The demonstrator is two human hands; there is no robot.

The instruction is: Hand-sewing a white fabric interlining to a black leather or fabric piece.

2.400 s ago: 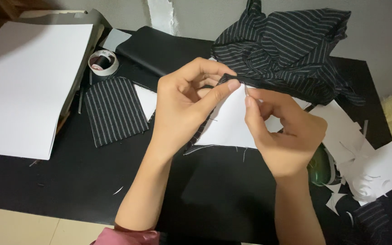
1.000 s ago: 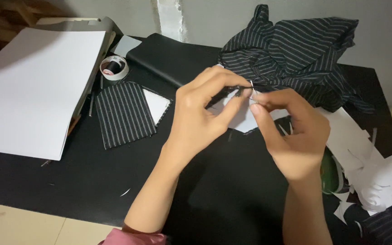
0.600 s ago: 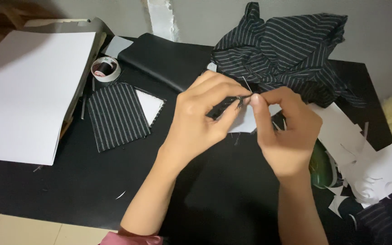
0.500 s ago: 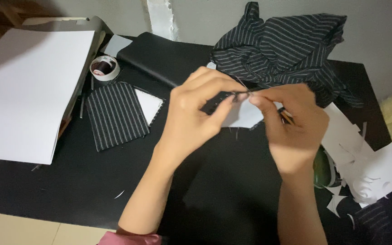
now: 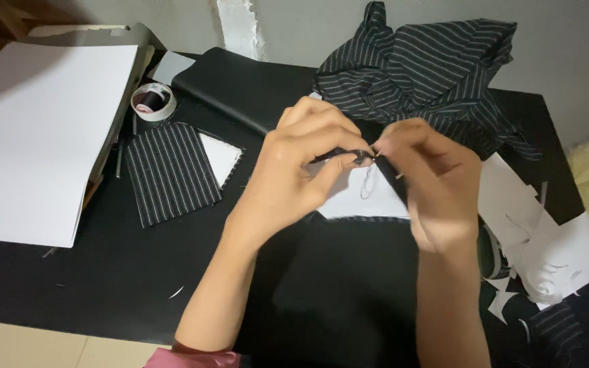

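My left hand (image 5: 301, 170) and my right hand (image 5: 434, 180) meet above the middle of the black table (image 5: 69, 286). Between the fingertips of both hands is a small piece of black striped fabric with a white backing (image 5: 369, 197). My left hand pinches its upper edge. My right hand pinches the same edge from the right, and a loop of dark thread (image 5: 368, 184) hangs below the fingertips. Whether a needle is in my right hand cannot be told.
A cut rectangle of striped fabric (image 5: 168, 170) lies at the left on a white piece. A tape roll (image 5: 153, 101) and a large white sheet (image 5: 32, 129) are further left. Bunched striped cloth (image 5: 424, 75) lies at the back. White paper scraps (image 5: 547, 252) lie at the right.
The hands have drawn closer together over the small fabric piece and shifted a little. A loop of thread now shows below the fingertips.
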